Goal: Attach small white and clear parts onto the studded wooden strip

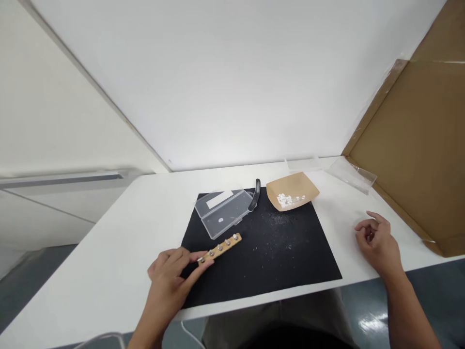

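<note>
My left hand pinches the near left end of a narrow wooden strip between thumb and fingers, over the black mat. Several small metal posts stand in a row along the strip; some carry small white bits on top. At the right, my right hand is over the white table, beside the mat. Its thumb and fingers are curled together, with one finger stretched out. Whether something small is between them is hidden. Behind the strip lies an open clear plastic case with a white label and a small white piece in it.
A brown paper tray with small white pieces stands at the mat's back right. A black curved handle lies beside the case. White crumbs dot the black mat. Clear plastic parts lie near a cardboard wall.
</note>
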A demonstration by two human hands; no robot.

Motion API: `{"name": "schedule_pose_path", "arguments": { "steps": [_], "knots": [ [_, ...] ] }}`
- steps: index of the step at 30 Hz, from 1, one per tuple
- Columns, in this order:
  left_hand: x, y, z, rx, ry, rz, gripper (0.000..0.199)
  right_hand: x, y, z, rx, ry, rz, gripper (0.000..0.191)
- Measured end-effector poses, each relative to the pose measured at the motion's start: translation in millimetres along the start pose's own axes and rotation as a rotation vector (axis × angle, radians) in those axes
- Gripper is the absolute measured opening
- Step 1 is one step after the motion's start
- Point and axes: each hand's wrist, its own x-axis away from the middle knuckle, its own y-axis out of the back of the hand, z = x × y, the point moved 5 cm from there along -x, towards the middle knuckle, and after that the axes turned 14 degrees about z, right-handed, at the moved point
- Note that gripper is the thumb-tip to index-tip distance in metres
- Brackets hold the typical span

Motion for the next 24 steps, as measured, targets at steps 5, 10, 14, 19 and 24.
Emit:
{"name": "schedule_pose_path", "arguments": {
  "steps": [5,10,14,19,24],
  "knots": [
    [-39.2,3.5,-58.3,-0.049,-0.237,0.043,0.042,-3.0,-1.6,14.9,-0.129,0.088,-0.025,0.052],
    [-90.0,-13.6,-117.3,-0.055,-0.459,0.210,0.031,-20.2,2.0,84.3,-0.295,0.417,0.001,0.048],
    [-118.8,-36.6,-144.7,-0.012,-0.623,0.359,0.030,-50.7,3.8,154.2,-0.306,0.706,0.039,0.047],
    [-128.3,-63.3,-145.5,0.079,-0.734,0.483,0.026,-76.6,-22.8,201.6,-0.290,0.953,0.134,0.033],
    [-127.0,-74.5,-135.9,0.164,-0.759,0.407,0.019,-67.8,-54.6,204.7,-0.257,0.976,0.413,0.019]
  ]
}}
